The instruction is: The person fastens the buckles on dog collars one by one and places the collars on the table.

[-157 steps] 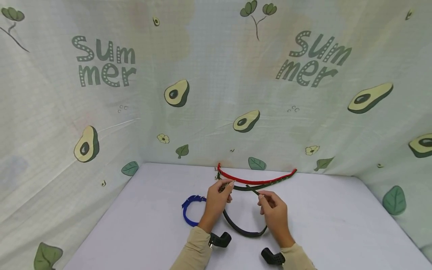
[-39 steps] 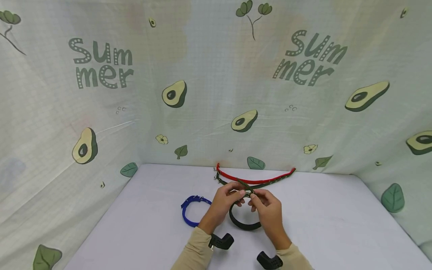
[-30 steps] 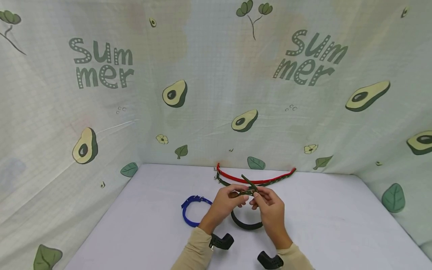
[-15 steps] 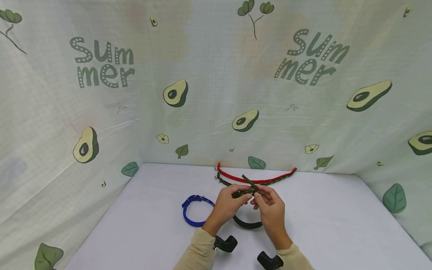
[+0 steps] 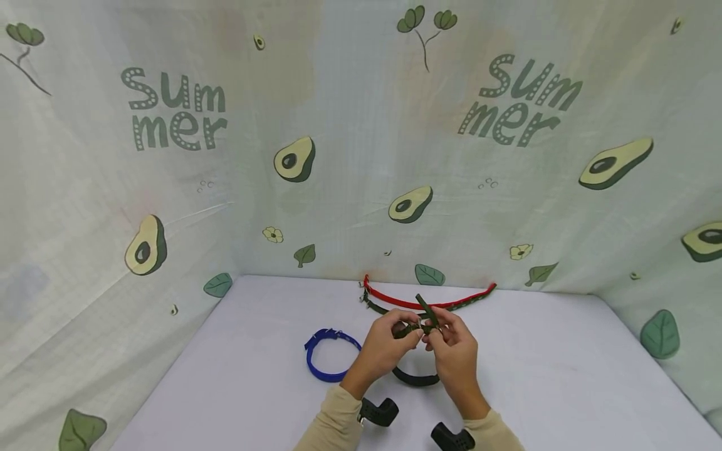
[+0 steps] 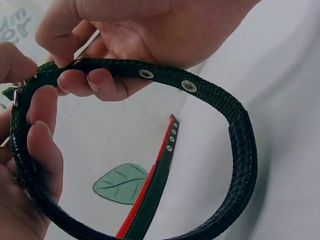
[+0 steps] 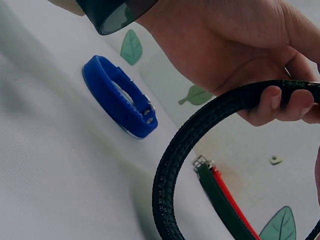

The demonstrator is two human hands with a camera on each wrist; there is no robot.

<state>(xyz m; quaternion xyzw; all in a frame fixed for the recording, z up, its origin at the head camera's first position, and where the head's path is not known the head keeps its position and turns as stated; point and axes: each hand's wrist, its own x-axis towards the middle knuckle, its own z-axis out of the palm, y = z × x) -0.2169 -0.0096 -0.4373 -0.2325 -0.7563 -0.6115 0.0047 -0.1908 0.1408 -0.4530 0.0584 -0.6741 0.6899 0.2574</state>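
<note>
Both hands hold a dark green collar (image 5: 414, 380) bent into a loop above the table. In the head view, my left hand (image 5: 380, 352) pinches it at the left, near the metal buckle (image 6: 19, 89). My right hand (image 5: 457, 357) pinches the strap just beside it, and the strap's free tip (image 5: 424, 305) sticks up between the hands. Metal-ringed holes (image 6: 189, 86) show along the band near the right hand in the left wrist view. Fingers partly hide the buckle, so I cannot tell whether its pin sits in a hole.
A buckled blue collar (image 5: 328, 378) lies left of the hands. Behind them, a red collar (image 5: 431, 305) and another green collar (image 5: 468, 303) lie stretched side by side near the back edge of the white table (image 5: 564, 369). A printed curtain (image 5: 350, 113) hangs behind.
Earlier the hands held the collar's two ends apart. They have since come together, making a smaller loop. Over the last second, the left hand has shifted slightly right and the free tip has moved right.
</note>
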